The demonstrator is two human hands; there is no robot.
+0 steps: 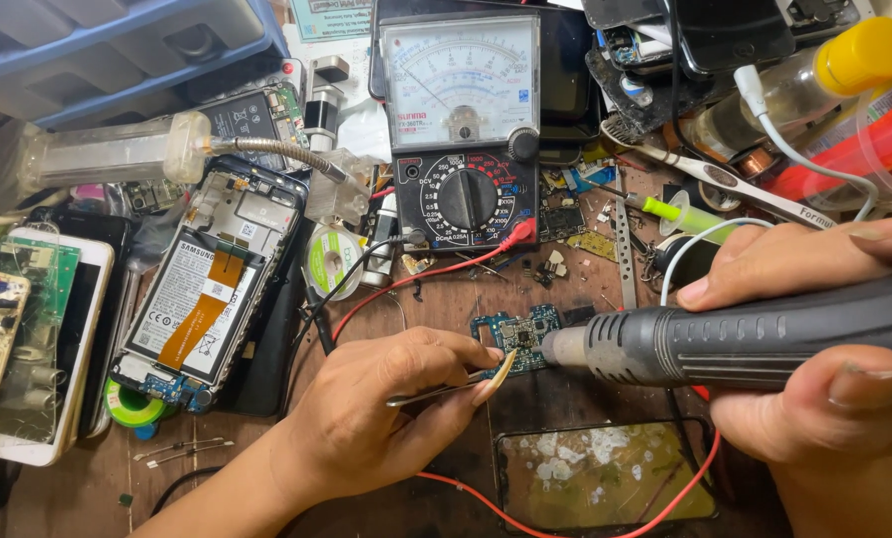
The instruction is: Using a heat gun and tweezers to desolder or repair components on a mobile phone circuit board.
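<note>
My right hand [814,329] grips a dark grey hot-air gun [725,344] lying level, its metal nozzle aimed left at a small blue-green circuit board [517,334] on the wooden bench. My left hand [386,408] pinches metal tweezers [436,391], and their tips sit by the board's lower left edge. The hand's long thumbnail lies just below the nozzle.
An analog multimeter [463,130] stands behind the board, its red lead [436,274] and a black lead running forward. An opened phone with its battery showing [207,289] lies left, beside a solder reel [331,259]. A cracked phone screen [605,478] lies in front. Bottles and tools crowd the right rear.
</note>
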